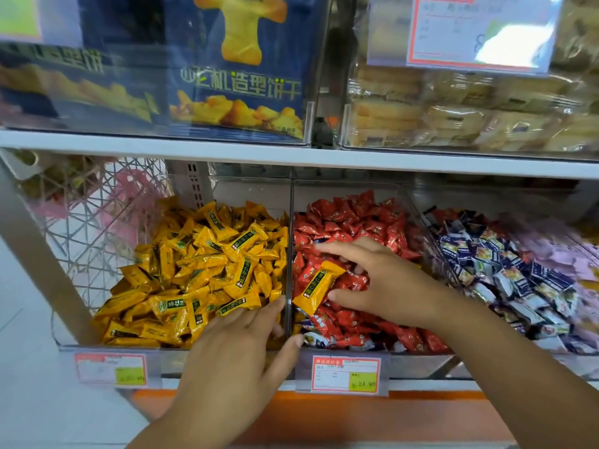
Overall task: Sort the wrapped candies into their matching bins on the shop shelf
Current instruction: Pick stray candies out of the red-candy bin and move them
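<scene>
Yellow candy [319,286] strays right of the divider [290,222]; left hand [240,345] and right hand [372,280], open-fingered and empty, risk grabbing red candies [350,222] too.

Three candy bins stand side by side under the upper shelf [194,150]: left bin [97,347], middle bin [421,358], right bin [486,199]. A stray candy [319,286] lies atop the middle bin's heap, just right of the divider [289,241]. The left hand [233,358] straddles the divider's front end. The right hand [382,280] rests on that heap, right of the stray candy. Biscuit boxes [240,69] stand above left, wrapped pastries [453,111] above right.
</scene>
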The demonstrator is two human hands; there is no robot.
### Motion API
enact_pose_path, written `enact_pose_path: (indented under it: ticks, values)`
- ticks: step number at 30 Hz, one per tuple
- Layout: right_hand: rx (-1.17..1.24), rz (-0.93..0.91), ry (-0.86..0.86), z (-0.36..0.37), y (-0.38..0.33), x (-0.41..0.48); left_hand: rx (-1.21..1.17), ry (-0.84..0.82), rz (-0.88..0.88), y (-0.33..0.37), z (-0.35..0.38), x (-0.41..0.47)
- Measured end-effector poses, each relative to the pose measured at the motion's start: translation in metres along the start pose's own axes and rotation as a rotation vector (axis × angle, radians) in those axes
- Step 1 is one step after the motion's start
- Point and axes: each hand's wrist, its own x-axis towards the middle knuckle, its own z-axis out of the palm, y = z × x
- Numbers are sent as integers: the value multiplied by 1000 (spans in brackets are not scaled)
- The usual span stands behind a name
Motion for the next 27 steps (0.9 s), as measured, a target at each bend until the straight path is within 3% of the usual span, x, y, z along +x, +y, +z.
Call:
enact_pose_path:
  ticks: [6,11,15,19,22,24,27]
  values:
    - [-123,-50,65,-6,-4,2,-4,-25,-21,1,-2,0]
    - [151,24,118,-33,-28,7,32,-39,-38,3,-4,1]
    - [311,-31,167,-12,-53,29,25,-52,-57,3,-6,1]
    - [149,12,135,-19,-46,28,32,-31,-32,2,-6,0]
    - [-89,96,-126,-50,-24,6,23,-31,-21,-1,-5,-2]
    - [-114,173,-322,-54,-14,-6,29,-30,-21,-1,-3,-1]
    - [-127,129,-284,-33,-9,-12,32,-23,-30,1,-2,1]
